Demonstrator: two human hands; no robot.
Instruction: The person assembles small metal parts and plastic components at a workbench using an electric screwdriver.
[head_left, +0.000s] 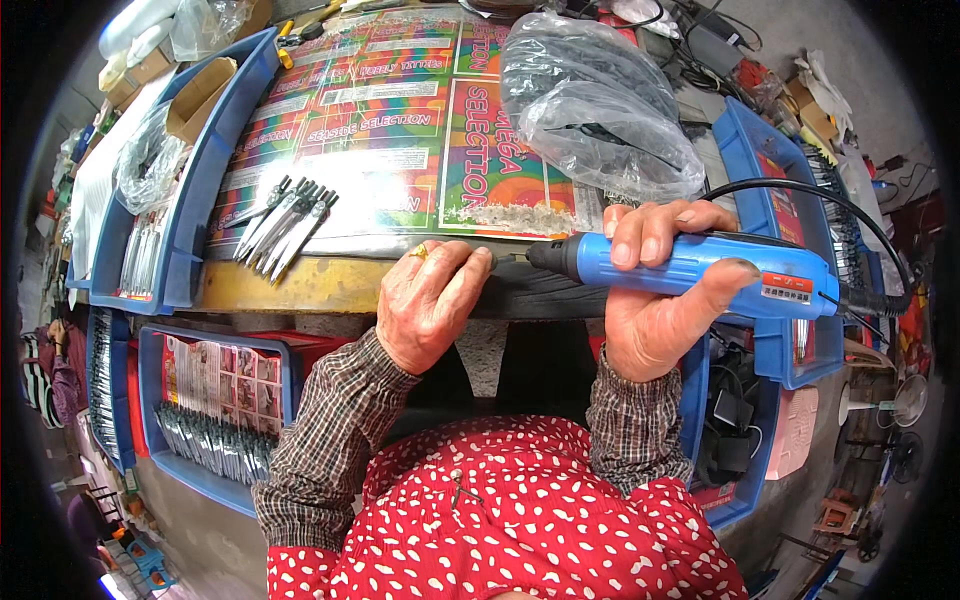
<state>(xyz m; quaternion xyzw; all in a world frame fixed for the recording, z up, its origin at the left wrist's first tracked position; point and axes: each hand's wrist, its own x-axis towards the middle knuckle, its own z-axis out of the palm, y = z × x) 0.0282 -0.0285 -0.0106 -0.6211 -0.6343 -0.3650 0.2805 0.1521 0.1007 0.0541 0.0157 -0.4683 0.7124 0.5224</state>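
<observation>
1. Now, I am holding a blue electric screwdriver (pixel 700 265) in my right hand (pixel 660 285), my fingers wrapping around its body and my thumb lying along the side nearer me.
2. The screwdriver is pointing leftward above the near edge of the worktop (pixel 320 285), its bit (pixel 517 257) ending just beside my left fingertips.
3. My left hand (pixel 430 300) is facing that tip, its fingers drawing close together and one wearing a yellow ring (pixel 419 251); I cannot tell whether they are pinching anything, since my knuckles are hiding the gap.
4. A black cable (pixel 800 185) is arching above the screwdriver on the right.
5. Left of my hands, a loose bundle of slim silver rods (pixel 285 228) with black ends is lying on a colourful printed sheet (pixel 385 105), which is covering much of the worktop.
6. Beyond the screwdriver, a clear plastic bag (pixel 600 110) is holding dark things.
7. Below the worktop at the left, a blue bin (pixel 215 487) is holding many more black-ended rods.
</observation>
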